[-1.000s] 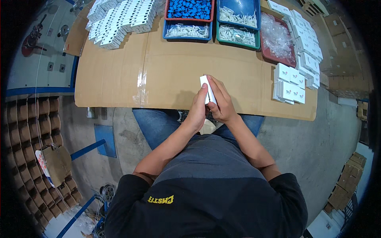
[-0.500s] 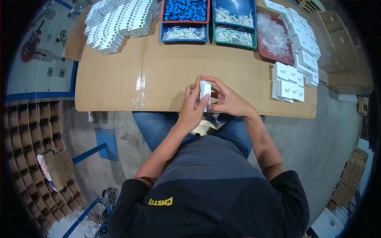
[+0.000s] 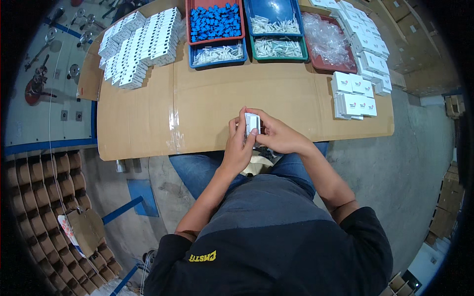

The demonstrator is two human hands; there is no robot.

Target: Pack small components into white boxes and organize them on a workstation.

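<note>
left hand [image 3: 238, 144] fingers curled | right hand [image 3: 278, 135] cupped | hands touching

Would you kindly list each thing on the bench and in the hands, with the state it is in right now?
Small white box: held upright between both hands, at the table's near edge.
Left hand: gripping the box.
Right hand: gripping the box.
Red tray: filled with blue parts.
Blue tray: holds white parts.
Green tray: holds white parts.
Flat white boxes: stacked at right.
White boxes: lined in rows at left.
</note>
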